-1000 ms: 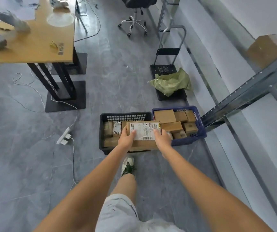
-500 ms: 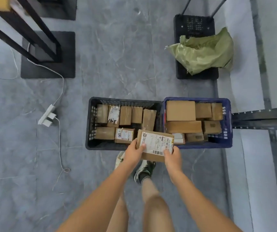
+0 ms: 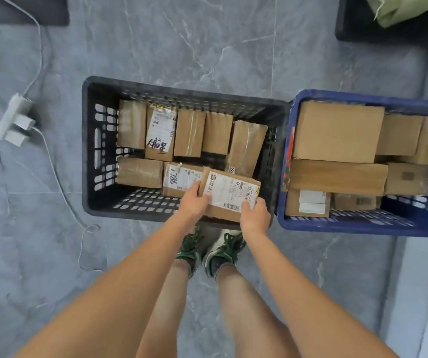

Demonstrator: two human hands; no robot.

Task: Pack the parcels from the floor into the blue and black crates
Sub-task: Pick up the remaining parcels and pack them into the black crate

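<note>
Grey marbled floor tiles (image 3: 207, 42) spread under everything, and I'm standing right at the near edge of two crates set side by side, touching at the corner. On the left, the black crate (image 3: 96, 151) holds a far row of five brown parcels standing on edge, one with a white label (image 3: 161, 130) and black handwriting, plus two more along the near side, one marked with a label (image 3: 181, 178). On the right, the blue crate (image 3: 362, 226) is packed with bigger cartons, the largest brown box (image 3: 336, 130) at its far left, a long flat one just nearer.

Both my arms reach down. I've got the labelled parcel (image 3: 229, 192) held between my hands over the near right corner of the black crate, tilted, its label face up. My left hand (image 3: 194, 200) grips its left end, thumb on top; my right hand (image 3: 255, 215) grips the near right corner, fingers curled round the edge.

My two shoes (image 3: 220, 251) stand just near of the black crate. Far left, a white power strip (image 3: 14, 120) lies on the floor with its cable trailing towards me.
</note>
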